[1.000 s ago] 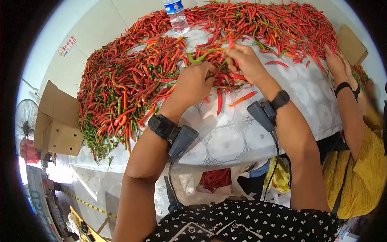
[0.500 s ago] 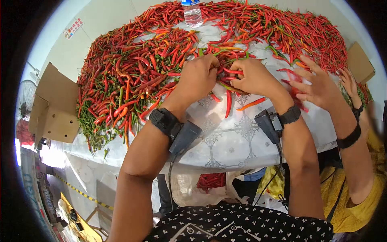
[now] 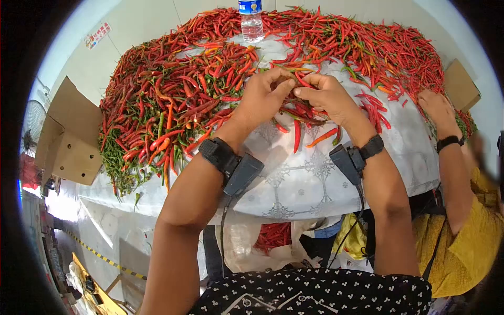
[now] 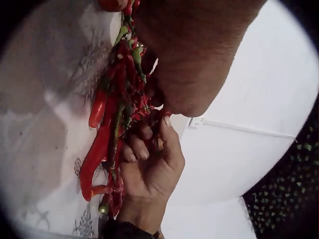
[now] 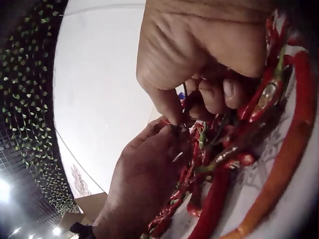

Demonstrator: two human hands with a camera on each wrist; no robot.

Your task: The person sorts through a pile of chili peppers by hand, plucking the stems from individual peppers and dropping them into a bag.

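Note:
Both hands meet over a small heap of red chili peppers [image 3: 302,111] near the middle of the table. My left hand [image 3: 261,95] has its thumb and fingers bent together, pinching a red chili pepper [image 3: 303,80] from the left. From the right, my right hand [image 3: 332,98] pinches at the same pepper, thumb tip close to the left thumb. In the right wrist view a thin dark stem [image 5: 185,97] shows between the right thumb and forefinger. The left fingertips are mostly hidden in both wrist views. Loose peppers, one long and red [image 4: 94,159], lie below the hands.
A large mound of chilies [image 3: 173,100] covers the left and back of the patterned tablecloth [image 3: 294,184]. A water bottle [image 3: 252,23] stands at the back. Another person's hand [image 3: 440,111] works at the right. Cardboard boxes [image 3: 73,152] stand by the left edge.
My right hand has come in from the right, and both hands' fingertips now meet. The other person's hand reached over and drew back, and several red chilies now lie right of my right hand.

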